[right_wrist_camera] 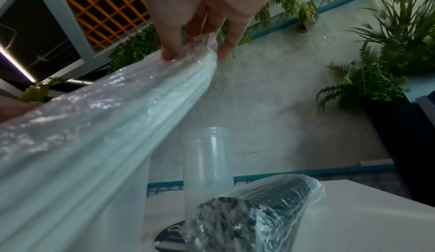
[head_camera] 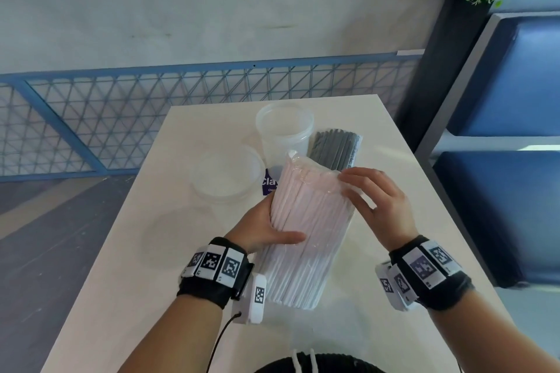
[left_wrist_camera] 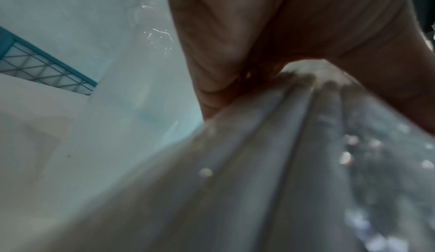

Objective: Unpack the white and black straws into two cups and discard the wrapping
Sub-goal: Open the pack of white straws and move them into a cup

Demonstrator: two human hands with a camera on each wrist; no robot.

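A pack of white straws (head_camera: 306,230) in clear wrapping is held tilted above the white table (head_camera: 121,281). My left hand (head_camera: 272,228) grips its left side, thumb across the top; in the left wrist view the palm (left_wrist_camera: 259,42) presses on the pack (left_wrist_camera: 259,163). My right hand (head_camera: 348,188) pinches the loose wrapping at the pack's far end; its fingertips (right_wrist_camera: 169,51) squeeze the crinkled plastic (right_wrist_camera: 200,43) there. A wrapped pack of black straws (head_camera: 336,148) (right_wrist_camera: 254,215) lies on the table behind. Two clear cups stand nearby, a tall one (head_camera: 285,130) (right_wrist_camera: 207,159) and a nearer one (head_camera: 227,172).
A purple printed card (head_camera: 269,183) lies between the cups and the white pack. A faint clear round shape (head_camera: 181,236) sits on the table's left side. A blue mesh railing (head_camera: 151,112) runs behind the table, and blue seats (head_camera: 515,100) stand to the right.
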